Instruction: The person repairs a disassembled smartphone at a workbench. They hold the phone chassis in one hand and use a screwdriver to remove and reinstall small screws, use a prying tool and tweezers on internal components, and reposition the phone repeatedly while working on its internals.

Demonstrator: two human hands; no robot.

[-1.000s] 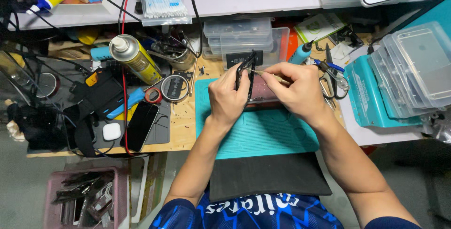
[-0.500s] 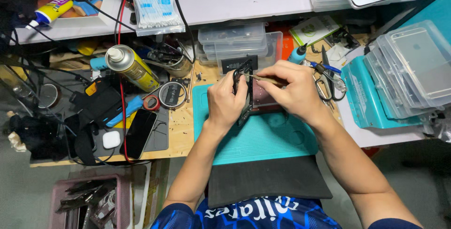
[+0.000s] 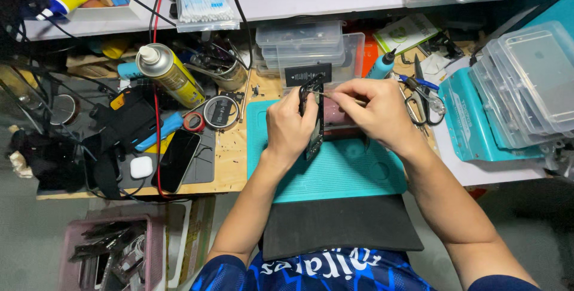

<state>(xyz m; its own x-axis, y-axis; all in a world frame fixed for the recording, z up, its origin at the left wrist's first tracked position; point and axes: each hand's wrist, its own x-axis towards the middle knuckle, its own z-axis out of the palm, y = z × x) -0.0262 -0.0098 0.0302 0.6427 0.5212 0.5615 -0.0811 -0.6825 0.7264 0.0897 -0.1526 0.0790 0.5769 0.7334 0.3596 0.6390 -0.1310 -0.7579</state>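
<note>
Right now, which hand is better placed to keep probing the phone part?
Probably the right hand: it pinches the thin metal tool with its tip at the part's top, while the left hand grips the dark phone part upright.

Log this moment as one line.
left hand: holds phone part on edge | right hand: thin tool at part | under: teal mat

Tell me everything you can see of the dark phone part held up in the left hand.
The phone part is a thin, dark, elongated panel, seen almost edge-on, standing upright on its lower end over the teal work mat. Its upper end looks tangled with small dark bits, perhaps cables. The left hand grips it from the side; the right hand brings a thin metal tool to its upper part. Finer detail cannot be made out.
</note>
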